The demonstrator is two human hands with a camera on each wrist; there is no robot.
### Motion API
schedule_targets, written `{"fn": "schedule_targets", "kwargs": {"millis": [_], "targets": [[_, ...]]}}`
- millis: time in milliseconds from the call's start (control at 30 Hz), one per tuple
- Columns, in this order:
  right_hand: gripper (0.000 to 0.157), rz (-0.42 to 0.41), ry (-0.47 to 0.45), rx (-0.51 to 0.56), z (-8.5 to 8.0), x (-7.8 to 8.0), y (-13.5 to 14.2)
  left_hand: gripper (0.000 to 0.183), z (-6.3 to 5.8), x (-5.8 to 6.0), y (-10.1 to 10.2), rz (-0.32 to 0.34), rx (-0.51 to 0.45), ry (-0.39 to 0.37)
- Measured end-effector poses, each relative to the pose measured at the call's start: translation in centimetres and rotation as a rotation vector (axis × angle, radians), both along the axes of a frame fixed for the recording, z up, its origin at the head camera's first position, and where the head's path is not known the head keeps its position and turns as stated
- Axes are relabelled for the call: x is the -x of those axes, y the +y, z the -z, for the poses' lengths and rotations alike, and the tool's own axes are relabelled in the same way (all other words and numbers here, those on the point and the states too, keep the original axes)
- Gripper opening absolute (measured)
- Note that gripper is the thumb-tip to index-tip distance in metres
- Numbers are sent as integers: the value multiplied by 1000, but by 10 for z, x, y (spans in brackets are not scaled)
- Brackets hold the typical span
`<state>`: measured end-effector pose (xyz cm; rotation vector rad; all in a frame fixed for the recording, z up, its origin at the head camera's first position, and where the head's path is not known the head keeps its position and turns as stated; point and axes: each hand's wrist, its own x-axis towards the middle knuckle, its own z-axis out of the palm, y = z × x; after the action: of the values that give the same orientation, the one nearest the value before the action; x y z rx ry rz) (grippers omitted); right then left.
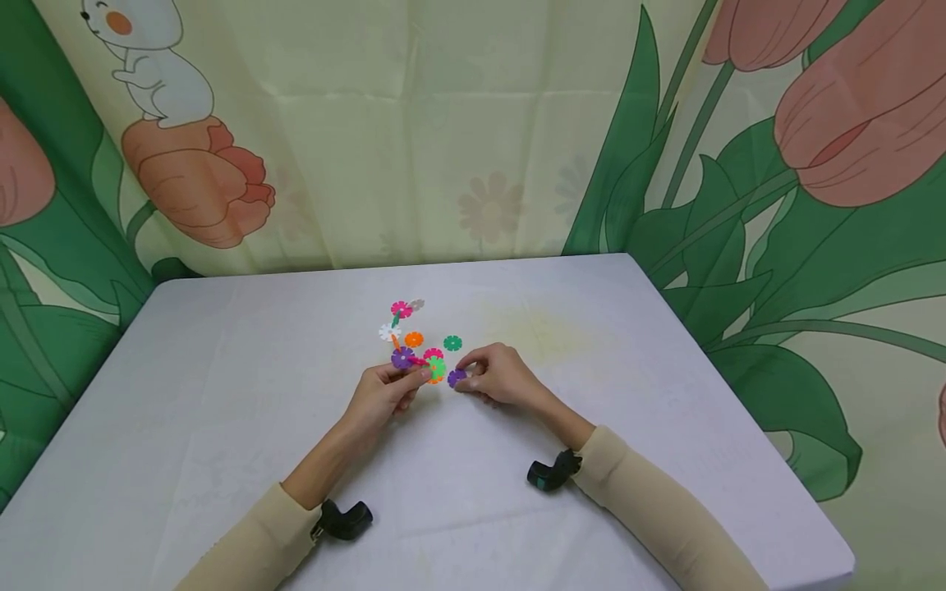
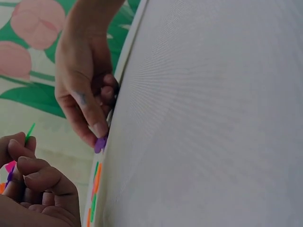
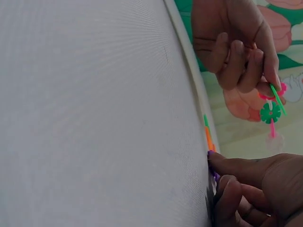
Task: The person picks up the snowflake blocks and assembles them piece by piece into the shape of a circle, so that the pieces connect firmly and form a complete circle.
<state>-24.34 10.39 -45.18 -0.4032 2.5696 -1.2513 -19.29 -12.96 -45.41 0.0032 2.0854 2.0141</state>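
My left hand (image 1: pixel 378 400) pinches a light green snowflake disc (image 1: pixel 438 367) at the end of a chain of linked plastic snowflake discs. From there the chain runs through a pink piece, a purple disc (image 1: pixel 402 358), an orange one, a white disc (image 1: pixel 388 332), a dark green one and a pink disc (image 1: pixel 401 309) to a greyish clear disc (image 1: pixel 417 304). Between thumb and fingers, my right hand (image 1: pixel 504 376) pinches a separate purple snowflake disc (image 1: pixel 455 378) low at the tabletop. In the right wrist view the light green disc (image 3: pixel 278 100) shows edge-on.
Loose discs lie just beyond the hands: an orange disc (image 1: pixel 414 338), a green disc (image 1: pixel 452 343) and a pink disc (image 1: pixel 433 354). Another orange piece peeks out beneath the light green disc. A white cloth covers the table (image 1: pixel 222 394); a printed curtain (image 1: pixel 355 131) hangs behind it.
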Motion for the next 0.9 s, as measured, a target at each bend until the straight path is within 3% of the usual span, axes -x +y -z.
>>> {"fn": "schedule_targets", "kwargs": {"millis": [167, 400, 900], "targets": [[16, 20, -43, 5, -4, 0, 6, 33, 1, 0, 0, 8, -8, 2], [13, -105, -76, -45, -9, 2, 16, 30, 1, 0, 0, 3, -22, -10], [12, -190, 35, 77, -21, 0, 17, 30, 1, 2, -2, -14, -11, -18]]}}
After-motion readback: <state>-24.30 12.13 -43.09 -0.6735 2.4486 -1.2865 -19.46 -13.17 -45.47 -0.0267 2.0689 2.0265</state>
